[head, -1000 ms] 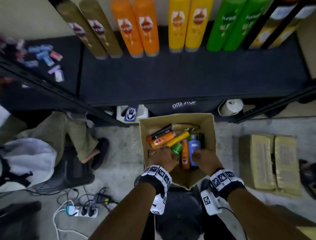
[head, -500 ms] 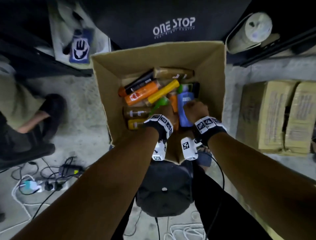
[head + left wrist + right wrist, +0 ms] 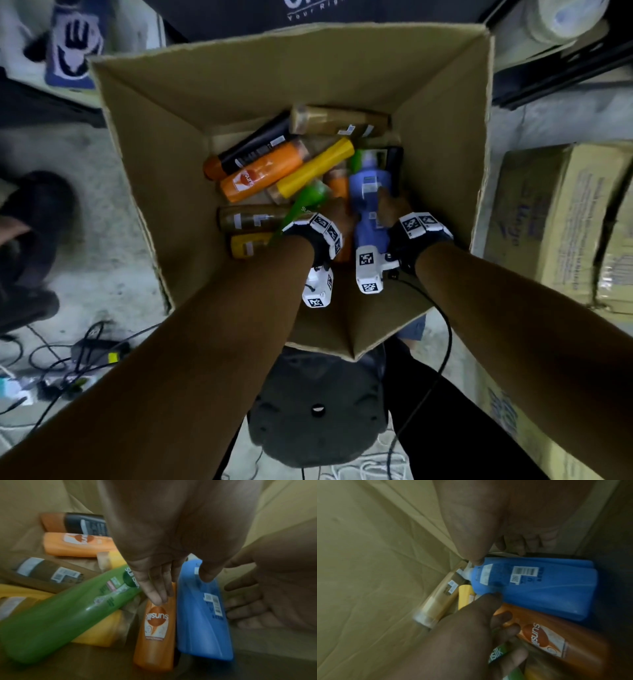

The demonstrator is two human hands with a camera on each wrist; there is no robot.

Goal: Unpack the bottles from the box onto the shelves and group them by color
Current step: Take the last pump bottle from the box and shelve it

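Both our hands are down in the cardboard box (image 3: 164,178) among the loose bottles. Our left hand (image 3: 164,563) lays straight fingers on an orange Sunsilk bottle (image 3: 155,635) and its thumb on the blue bottle (image 3: 202,622) beside it; nothing is clasped yet. Our right hand (image 3: 489,534) hangs over the same blue bottle with loosely bent fingers, its thumb tip at the neck, gripping nothing.

The risk, as we judge it, is the pile itself. The green bottle (image 3: 56,616) leans across a yellow bottle (image 3: 101,632) and ends against the orange one, so pulling either neighbour out may roll or tip it. Smooth plastic may slip from a light hold. Both hands crowd one corner and could block each other.

Further back lie another orange bottle (image 3: 263,173), a black bottle (image 3: 255,147) and brown bottles (image 3: 339,121). The tall box walls hem our wrists in. Sealed cartons (image 3: 555,219) stand just right of the box.
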